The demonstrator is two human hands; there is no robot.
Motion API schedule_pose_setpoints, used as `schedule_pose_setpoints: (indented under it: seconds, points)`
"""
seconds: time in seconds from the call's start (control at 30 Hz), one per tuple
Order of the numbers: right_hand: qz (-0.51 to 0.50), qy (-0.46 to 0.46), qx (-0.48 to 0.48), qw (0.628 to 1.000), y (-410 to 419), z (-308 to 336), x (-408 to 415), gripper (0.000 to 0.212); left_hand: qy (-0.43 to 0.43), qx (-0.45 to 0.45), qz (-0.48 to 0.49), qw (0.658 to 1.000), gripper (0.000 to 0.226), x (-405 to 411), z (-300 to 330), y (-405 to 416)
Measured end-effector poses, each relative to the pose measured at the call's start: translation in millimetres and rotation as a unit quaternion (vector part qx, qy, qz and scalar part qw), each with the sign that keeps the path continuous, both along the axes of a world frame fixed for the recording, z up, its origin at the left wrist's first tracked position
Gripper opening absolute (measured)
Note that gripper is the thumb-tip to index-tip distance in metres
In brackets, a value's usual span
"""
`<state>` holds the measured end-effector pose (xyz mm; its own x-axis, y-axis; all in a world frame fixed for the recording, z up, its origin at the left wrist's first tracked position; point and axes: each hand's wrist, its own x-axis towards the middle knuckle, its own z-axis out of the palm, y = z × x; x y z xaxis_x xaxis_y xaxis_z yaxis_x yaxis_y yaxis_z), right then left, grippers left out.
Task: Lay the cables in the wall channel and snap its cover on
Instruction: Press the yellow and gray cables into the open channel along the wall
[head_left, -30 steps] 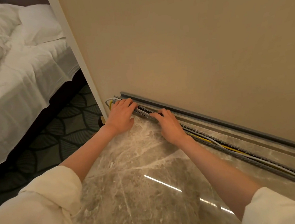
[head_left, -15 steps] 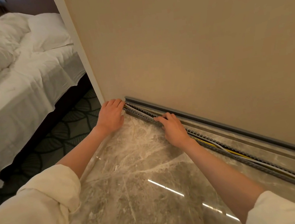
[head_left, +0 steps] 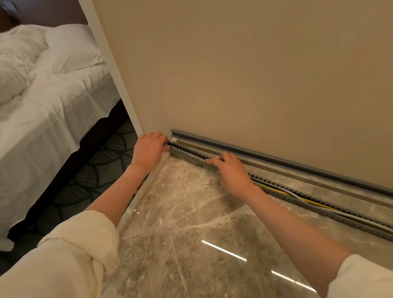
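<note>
the long grey slotted plastic channel (head_left: 319, 204) lies flat on the glossy brown marble floor (head_left: 188, 235), running along the foot of the beige wall (head_left: 253, 56). the left hand (head_left: 148, 150) sits at the channel's near end by the wall corner, fingers curled over against the end of it; looks like it's touching the end, but i can't tell if it's actually gripping. the right hand (head_left: 232, 171) is a bit further along, palm down, fingertips curled onto the front slotted wall of the channel, pressing or pinching it. past the right hand's wrist you can see a yellow cable (head_left: 319, 204) and a pale grey cable (head_left: 294, 195) lying inside the open channel. behind both hands a plain grey cover strip (head_left: 290, 165) runs along the wall base, not on the channel yet. off beyond the left hand there's a bed with rumpled white sheets (head_left: 26, 107).
</note>
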<state>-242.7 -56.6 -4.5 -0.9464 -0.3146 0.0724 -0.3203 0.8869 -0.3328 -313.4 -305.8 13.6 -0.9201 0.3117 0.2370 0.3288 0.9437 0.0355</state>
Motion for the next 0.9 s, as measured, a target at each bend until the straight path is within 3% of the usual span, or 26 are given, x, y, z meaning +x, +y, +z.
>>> schedule_pose_setpoints:
  seconds: [0.13, 0.37, 0.43, 0.53, 0.6, 0.7, 0.9]
  points:
    - [-0.001, -0.007, -0.002, 1.0, 1, 1, 1, 0.071, -0.012, 0.039, -0.006, 0.999, 0.016, -2, 1, -2]
    - [-0.005, -0.009, 0.007, 1.0, 2, 3, 4, 0.071, -0.027, 0.031, 0.004, 0.999, 0.02, -2, 7, -2]
    - [-0.004, -0.006, 0.011, 1.0, 2, 6, 6, 0.073, -0.029, 0.073, 0.024, 0.997, 0.02, 3, 6, -1]
    - [0.019, 0.006, 0.047, 0.999, 2, 11, 7, 0.077, -0.044, 0.15, 0.062, 0.986, 0.033, 16, 1, 2]
    - [0.033, 0.013, 0.07, 0.997, 4, 15, 8, 0.082, -0.054, 0.168, 0.082, 0.981, 0.046, 28, -4, 7]
    - [0.032, 0.028, 0.074, 0.996, 12, 21, 12, 0.081, -0.037, 0.17, 0.102, 0.979, 0.048, 47, -6, 19]
    - [-0.029, 0.037, 0.049, 0.998, 68, 27, 43, 0.062, -0.009, 0.157, 0.013, 0.987, 0.042, 88, -4, 57]
